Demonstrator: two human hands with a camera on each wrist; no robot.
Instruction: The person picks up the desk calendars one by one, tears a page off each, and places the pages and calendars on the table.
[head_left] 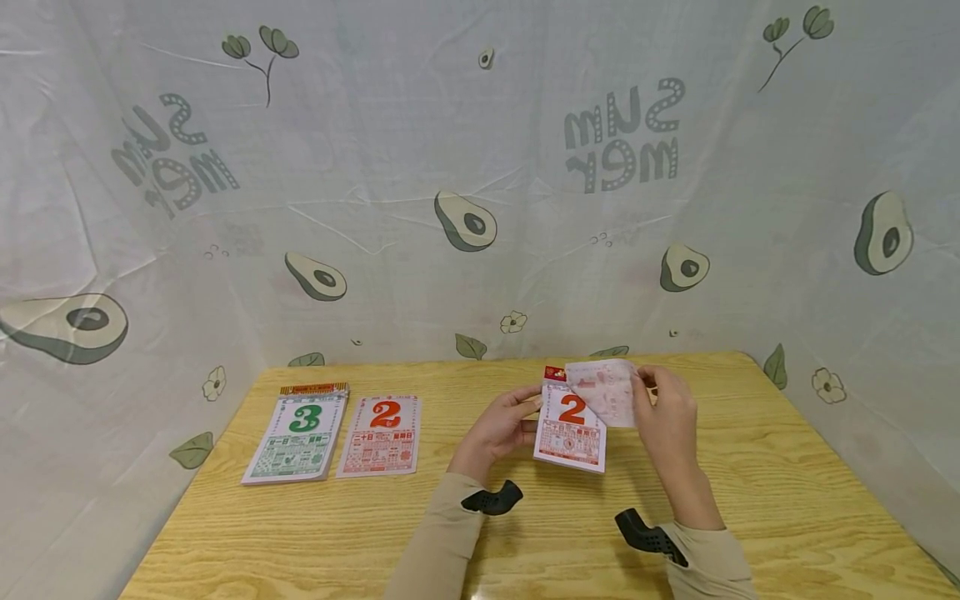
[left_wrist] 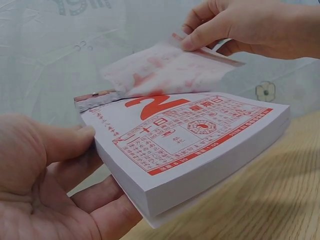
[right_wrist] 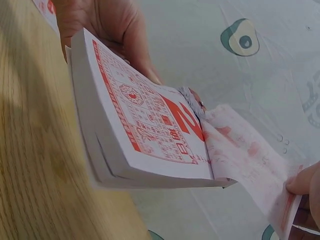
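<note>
My left hand (head_left: 501, 423) grips a small tear-off calendar (head_left: 568, 446) by its left side, thumb on top and fingers underneath, tilted above the table. A red "2" shows on its top page, below a red header (head_left: 555, 373). Between thumb and fingers, my right hand (head_left: 670, 415) pinches a thin calendar sheet (head_left: 606, 390), pulled up and to the right. In the left wrist view the sheet (left_wrist: 165, 70) shows its pale back with red print through it. Its inner end still meets the pad near the header in the right wrist view, partly covering the "2".
On the left of the wooden table (head_left: 315, 542) lies a thicker tear-off calendar (head_left: 295, 442) with a green "3". Beside it lies a loose sheet (head_left: 380, 437) with a red "2". A pale curtain (head_left: 390, 150) with avocado prints hangs around the table's back and sides.
</note>
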